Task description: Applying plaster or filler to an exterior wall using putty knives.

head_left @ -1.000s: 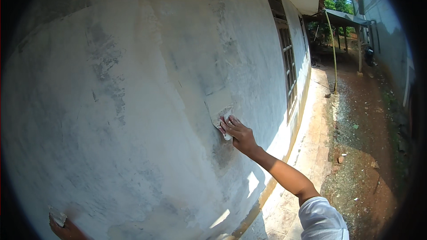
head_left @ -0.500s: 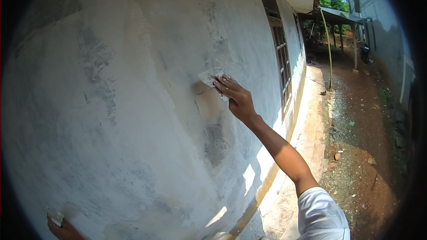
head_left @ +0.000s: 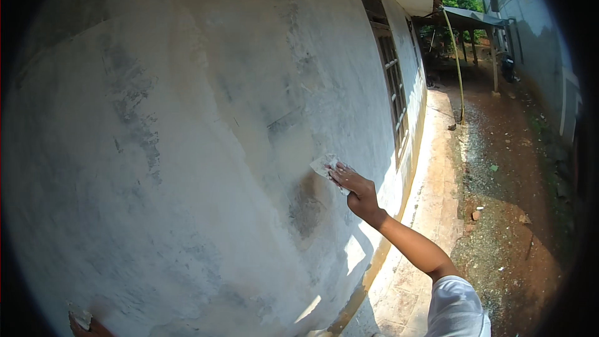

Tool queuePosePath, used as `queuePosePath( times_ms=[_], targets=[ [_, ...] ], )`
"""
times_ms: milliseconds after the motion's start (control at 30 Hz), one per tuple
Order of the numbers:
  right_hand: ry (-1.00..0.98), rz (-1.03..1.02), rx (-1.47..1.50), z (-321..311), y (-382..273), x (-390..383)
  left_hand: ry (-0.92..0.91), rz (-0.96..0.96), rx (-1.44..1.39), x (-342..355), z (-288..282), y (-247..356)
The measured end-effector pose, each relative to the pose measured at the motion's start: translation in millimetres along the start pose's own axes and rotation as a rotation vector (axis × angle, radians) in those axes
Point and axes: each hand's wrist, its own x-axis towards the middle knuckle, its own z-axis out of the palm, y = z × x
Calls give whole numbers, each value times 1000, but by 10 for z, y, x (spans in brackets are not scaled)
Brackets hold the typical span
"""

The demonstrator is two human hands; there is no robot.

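My right hand (head_left: 355,190) grips a putty-smeared scraper (head_left: 322,164) with its blade against the grey, patchily plastered wall (head_left: 187,118). My fingers are flecked with white paste. Beige and darker grey patches surround the blade. Low at the left edge, my left hand (head_left: 89,327) is partly in view, closed on a second putty-coated flat tool (head_left: 79,313), close to the wall.
A barred window (head_left: 391,81) sits along the wall under the eave. A paved ledge (head_left: 424,212) runs at the wall's foot beside a dirt and gravel path (head_left: 505,200). A bamboo pole (head_left: 455,62), a canopy (head_left: 474,15), a dark motorbike (head_left: 508,68) and a facing wall (head_left: 530,50) stand farther along.
My right hand first moved up the wall with the scraper, then came down and a little rightward. My left hand has barely moved, sinking slightly toward the lower edge.
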Motion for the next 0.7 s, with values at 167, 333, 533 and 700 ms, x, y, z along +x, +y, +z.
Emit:
queuePosePath(
  times_ms=[167, 333, 533, 700],
  targets=[
    [60, -140, -101, 143, 426, 1066, 384, 314, -59, 412, -485, 800],
    [-93, -82, -78, 493, 583, -450, 28, 37, -106, -48, 109, -35],
    [-308, 65, 45, -73, 281, -759, -50, -44, -23, 6, 19, 95],
    [77, -193, 13, -138, -117, 1704, 29, 89, -78, -17, 118, -88]
  ],
)
